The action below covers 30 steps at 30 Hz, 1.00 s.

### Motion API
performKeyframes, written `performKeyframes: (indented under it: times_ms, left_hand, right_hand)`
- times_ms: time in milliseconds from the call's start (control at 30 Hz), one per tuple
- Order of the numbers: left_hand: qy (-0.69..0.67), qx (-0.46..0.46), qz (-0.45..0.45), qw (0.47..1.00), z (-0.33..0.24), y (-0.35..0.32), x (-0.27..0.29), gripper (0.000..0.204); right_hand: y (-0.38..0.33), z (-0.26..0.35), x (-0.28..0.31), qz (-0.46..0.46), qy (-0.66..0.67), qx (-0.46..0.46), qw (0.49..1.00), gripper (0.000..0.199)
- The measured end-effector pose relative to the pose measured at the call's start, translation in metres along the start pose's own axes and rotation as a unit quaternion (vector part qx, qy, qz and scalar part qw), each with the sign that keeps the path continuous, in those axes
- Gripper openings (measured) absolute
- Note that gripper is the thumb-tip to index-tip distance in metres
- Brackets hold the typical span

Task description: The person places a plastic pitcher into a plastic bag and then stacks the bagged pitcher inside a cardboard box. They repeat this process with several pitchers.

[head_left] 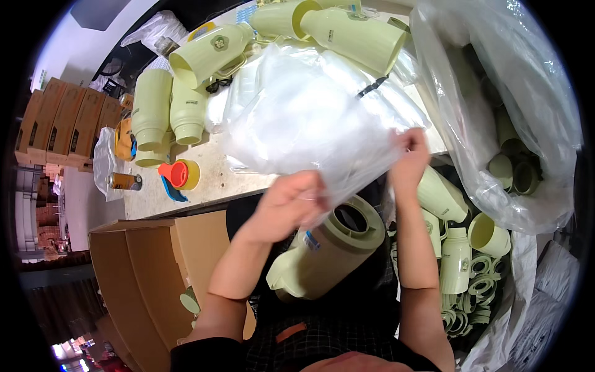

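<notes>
Both hands hold a clear plastic bag (310, 118) up over the table edge. My left hand (291, 201) grips its lower left edge. My right hand (410, 158) pinches its right edge. Below the bag a pale green flask body (328, 251) lies tilted in my lap, its wide open mouth pointing up to the right toward the bag. The bag hides part of the table behind it.
Several pale green flasks (170, 108) lie and stand on the table (211, 186), with a yellow tape roll (185, 175) near its front. An open cardboard box (149, 273) stands at my left. A big plastic sack (514, 111) and loose green parts (462, 260) crowd my right.
</notes>
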<state>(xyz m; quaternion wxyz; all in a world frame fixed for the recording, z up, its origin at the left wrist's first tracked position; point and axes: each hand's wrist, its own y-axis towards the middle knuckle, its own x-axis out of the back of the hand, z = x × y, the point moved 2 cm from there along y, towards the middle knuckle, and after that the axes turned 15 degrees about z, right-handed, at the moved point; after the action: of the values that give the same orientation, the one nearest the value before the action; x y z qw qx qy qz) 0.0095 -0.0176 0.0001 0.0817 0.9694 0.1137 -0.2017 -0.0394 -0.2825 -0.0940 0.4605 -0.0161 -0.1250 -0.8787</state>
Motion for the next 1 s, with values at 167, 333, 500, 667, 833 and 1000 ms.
performKeyframes:
  times_ms: [167,333,500,667,833,1000]
  left_hand:
    - [0.328,0.082,-0.272,0.901,0.041,-0.02,0.049,0.014]
    - [0.162,0.164,-0.259,0.938,0.053,-0.02,0.021,0.019]
    - [0.476,0.021,-0.255,0.841,0.026,-0.135,-0.065,0.076]
    - [0.504,0.181,-0.344,0.771,0.094,-0.218,-0.098,0.055]
    - [0.471,0.097,-0.693,0.537,0.041,-0.282,-0.127,0.069]
    - [0.333,0.039,-0.685,0.647,-0.032,-0.492,-0.073,0.052]
  right_hand:
    - [-0.042,-0.029,-0.004,0.03,0.589,-0.24,0.771,0.012]
    - [-0.137,0.007,-0.006,-0.075,-0.039,0.014,0.996,0.019]
    - [-0.232,0.058,-0.041,0.248,-0.083,0.146,0.954,0.031]
    - [-0.275,0.062,-0.068,0.431,0.051,-0.185,0.882,0.059]
    - [-0.233,0.121,-0.148,0.73,-0.046,-0.054,0.68,0.07]
    - [-0.267,0.19,-0.197,0.789,0.25,0.09,0.554,0.072]
